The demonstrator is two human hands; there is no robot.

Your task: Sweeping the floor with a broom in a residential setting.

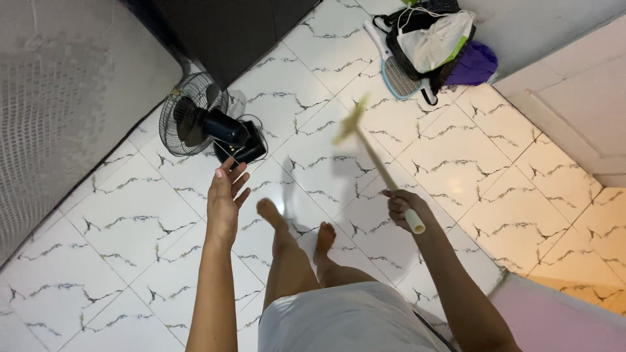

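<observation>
My right hand [403, 207] grips the pale handle of a broom [377, 161], held out over the white marbled floor tiles [130, 221]. Its yellowish head is blurred and points away from me toward the far wall. My left hand [226, 195] is open, fingers spread, holding nothing, stretched out toward a small black floor fan [202, 124]. My bare legs and feet show between my arms, one foot [267, 212] lifted ahead of the other.
The fan stands by a grey textured surface [59, 111] at left and a dark cabinet [222, 32]. A pile of bags [437, 42] and a blue mesh racket [399, 78] lie by the far wall. A pink mat [561, 319] is at lower right.
</observation>
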